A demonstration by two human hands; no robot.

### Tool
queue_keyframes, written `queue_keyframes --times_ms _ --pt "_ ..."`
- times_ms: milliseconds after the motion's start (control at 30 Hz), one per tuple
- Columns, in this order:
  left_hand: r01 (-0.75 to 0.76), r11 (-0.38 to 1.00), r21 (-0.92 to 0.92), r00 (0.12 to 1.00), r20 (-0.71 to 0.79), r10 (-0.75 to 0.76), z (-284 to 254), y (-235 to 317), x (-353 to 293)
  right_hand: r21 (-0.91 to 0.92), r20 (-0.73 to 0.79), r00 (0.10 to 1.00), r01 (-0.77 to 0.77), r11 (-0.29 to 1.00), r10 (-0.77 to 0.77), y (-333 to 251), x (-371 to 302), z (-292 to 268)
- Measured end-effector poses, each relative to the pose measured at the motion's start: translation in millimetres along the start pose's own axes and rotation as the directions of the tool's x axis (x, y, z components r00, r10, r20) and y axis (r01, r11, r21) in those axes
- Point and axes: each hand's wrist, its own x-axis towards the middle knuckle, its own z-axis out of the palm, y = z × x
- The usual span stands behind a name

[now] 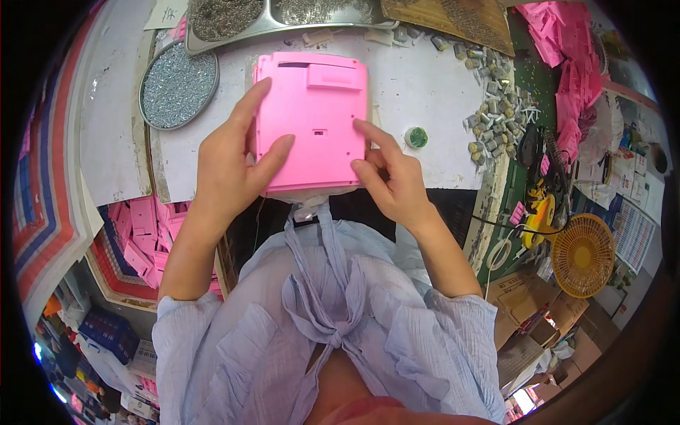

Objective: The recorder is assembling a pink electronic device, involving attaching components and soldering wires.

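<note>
A flat pink plastic housing (312,120), roughly square with a raised block near its top edge, lies back-side up on the white worktable (418,85). My left hand (230,166) grips its left edge, index finger stretched along the side and thumb pressed on the face. My right hand (393,177) holds the lower right corner, with fingertips resting on the pink surface.
A round metal dish of small screws (177,86) sits left of the housing, a divided metal tray (283,18) beyond it. A small green cap (416,137) and several grey parts (496,106) lie right. Pink parts fill a box (138,237) lower left; a yellow fan (583,255) stands right.
</note>
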Motion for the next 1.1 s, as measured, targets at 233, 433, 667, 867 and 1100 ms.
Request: queue_keyframes --times_ms 233,433,667,867,1100 --pt "0.216 0.967 0.134 0.976 -0.012 -0.217 -0.3 10.7 -18.5 -0.25 0.091 0.986 0.161 0.955 -0.142 0.6 8.2 -3.7" --pt "0.077 0.995 0.059 0.99 -0.127 -0.069 16.5 -4.9 -46.4 -0.639 0.293 0.951 0.117 0.76 0.1 -34.4 16.7 -16.3" --pt "0.236 0.967 -0.093 0.971 0.054 -0.232 -2.1 -10.0 -43.0 -0.665 0.334 0.942 0.226 0.712 0.013 -44.0 38.3 -22.1" --pt "0.054 0.94 0.336 0.914 -0.396 0.09 -78.4 -60.1 21.9 -0.677 0.464 0.884 0.39 0.624 -0.049 -58.5 55.6 -21.8" --pt "0.008 0.864 0.504 0.971 -0.211 0.114 -97.7 -104.9 30.3 -0.709 0.486 0.873 0.363 0.605 0.045 -73.4 60.1 -14.5"
